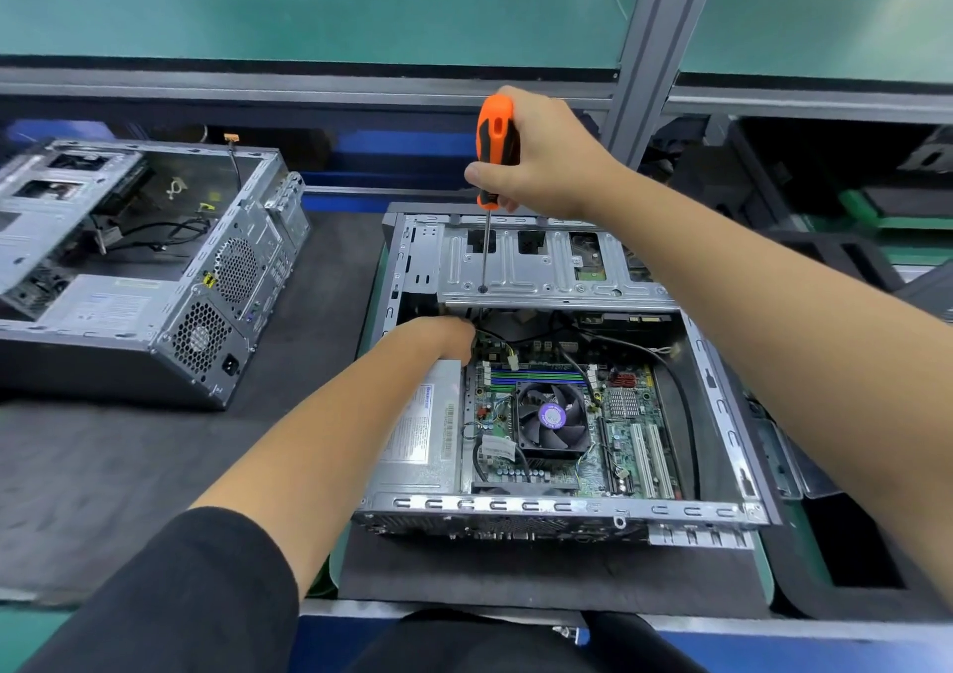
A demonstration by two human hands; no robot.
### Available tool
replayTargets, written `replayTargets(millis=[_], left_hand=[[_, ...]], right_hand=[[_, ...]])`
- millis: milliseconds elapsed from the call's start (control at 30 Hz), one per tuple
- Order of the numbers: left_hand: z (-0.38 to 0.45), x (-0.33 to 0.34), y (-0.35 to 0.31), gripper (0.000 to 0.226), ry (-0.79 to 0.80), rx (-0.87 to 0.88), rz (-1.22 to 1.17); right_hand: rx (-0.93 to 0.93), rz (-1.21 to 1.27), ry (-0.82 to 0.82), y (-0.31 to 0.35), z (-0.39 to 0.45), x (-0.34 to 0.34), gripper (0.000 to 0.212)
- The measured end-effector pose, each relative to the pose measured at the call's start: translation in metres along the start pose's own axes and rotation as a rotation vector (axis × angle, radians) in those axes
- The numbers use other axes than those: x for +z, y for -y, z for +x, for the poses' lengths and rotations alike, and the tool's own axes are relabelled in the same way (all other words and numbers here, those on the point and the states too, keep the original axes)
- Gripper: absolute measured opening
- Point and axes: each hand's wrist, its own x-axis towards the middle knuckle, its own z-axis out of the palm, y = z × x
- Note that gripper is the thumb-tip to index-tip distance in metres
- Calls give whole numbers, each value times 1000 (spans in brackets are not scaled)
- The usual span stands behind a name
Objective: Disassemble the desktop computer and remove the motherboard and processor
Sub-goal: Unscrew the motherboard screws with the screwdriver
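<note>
I see the open case [567, 510] lying on its side on the dark mat [129, 466], toward the bench's near edge, right of centre; its long axis runs from near edge to far edge, open side up. Inside, the motherboard [626, 445] lies flat on the case floor, w/ the fan [553, 417] on it near the middle and the PSU [420, 435] along the case's left wall. The drive cage [541, 267] spans the far end of the case. My right hand [541, 156] has fingers curled round the orange handle of the screwdriver [494, 156]; the shaft stands almost upright, tip down, touching the cage's top plate near its left front corner. My left hand [438, 334] reaches in under the cage's front edge, by the PSU's far end; its fingers are hidden, so can't tell whether they're spread or pinching anything. A 2nd case [154, 280] sits on the mat at the bench's left, well apart, also open.
</note>
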Motion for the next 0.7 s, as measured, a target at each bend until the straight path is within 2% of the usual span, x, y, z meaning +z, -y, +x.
replayTargets(millis=[167, 300, 567, 700], left_hand=[[0, -1, 0, 9, 26, -10, 11], [0, -2, 0, 37, 88, -2, -5], [0, -2, -1, 41, 113, 6, 9], [0, -2, -1, 39, 123, 21, 16]], right_hand=[[1, -20, 7, 1, 1, -1, 28], [2, -13, 7, 0, -1, 0, 28], [18, -31, 18, -2, 4, 0, 32], [-40, -32, -21, 0, 5, 5, 47]])
